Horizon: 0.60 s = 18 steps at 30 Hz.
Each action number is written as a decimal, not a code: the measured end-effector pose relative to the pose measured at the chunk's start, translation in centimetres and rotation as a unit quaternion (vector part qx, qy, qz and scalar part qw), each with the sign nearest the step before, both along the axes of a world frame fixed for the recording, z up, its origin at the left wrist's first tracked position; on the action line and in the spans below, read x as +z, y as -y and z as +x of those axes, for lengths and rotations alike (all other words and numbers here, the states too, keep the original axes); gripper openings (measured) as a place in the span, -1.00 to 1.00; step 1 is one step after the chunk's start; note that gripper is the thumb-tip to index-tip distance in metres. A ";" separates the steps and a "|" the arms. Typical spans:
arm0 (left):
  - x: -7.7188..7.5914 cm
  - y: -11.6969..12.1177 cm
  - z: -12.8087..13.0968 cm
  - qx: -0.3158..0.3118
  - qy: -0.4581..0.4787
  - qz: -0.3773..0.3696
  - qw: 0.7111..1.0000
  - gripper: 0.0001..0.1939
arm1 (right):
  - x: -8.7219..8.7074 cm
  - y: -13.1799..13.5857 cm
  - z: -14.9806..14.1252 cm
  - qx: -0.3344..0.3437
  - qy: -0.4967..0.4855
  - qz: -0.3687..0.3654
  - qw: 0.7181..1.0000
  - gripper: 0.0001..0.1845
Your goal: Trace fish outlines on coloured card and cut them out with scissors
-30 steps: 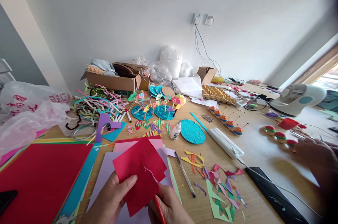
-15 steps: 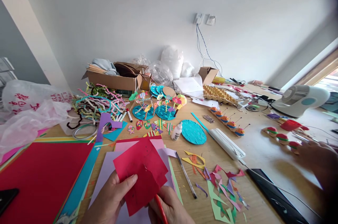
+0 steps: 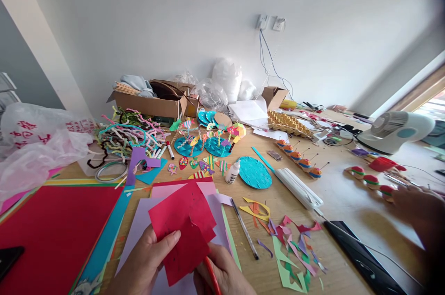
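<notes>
My left hand (image 3: 153, 251) pinches a sheet of red paper (image 3: 184, 234) at its left side, thumb on top. A cut runs into that sheet from its right edge. Low in the view, my right hand (image 3: 222, 272) is closed round red-handled scissors (image 3: 211, 274); their blades are hidden by the paper. Beneath both hands lies a stack of lilac paper (image 3: 139, 225) with pink and red sheets behind. A pen (image 3: 245, 230) rests just right of the stack. Beyond it stand a white glue bottle (image 3: 232, 172) and a round turquoise disc (image 3: 255, 172).
Colored paper scraps (image 3: 295, 248) lie at right, near a power strip (image 3: 299, 188) and a black tablet-like slab (image 3: 365, 258). Another person's hand (image 3: 413, 207) is at the far right. Large red sheets (image 3: 55, 234) cover the left; pipe cleaners (image 3: 132, 135) are heaped behind.
Almost nothing differs. The red paper's right part has shifted slightly left and down near the cut; both hands keep their places.
</notes>
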<state>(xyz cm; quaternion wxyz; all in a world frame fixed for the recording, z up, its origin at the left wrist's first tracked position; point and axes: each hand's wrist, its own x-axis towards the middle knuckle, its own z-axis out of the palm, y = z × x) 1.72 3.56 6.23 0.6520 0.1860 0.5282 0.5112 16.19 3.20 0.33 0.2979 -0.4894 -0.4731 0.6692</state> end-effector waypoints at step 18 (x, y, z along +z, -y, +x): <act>0.0 0.7 0.1 -0.016 0.001 0.001 1.000 -0.57 | 1.7 -0.2 -0.1 -0.003 -0.052 0.036 0.998 -0.32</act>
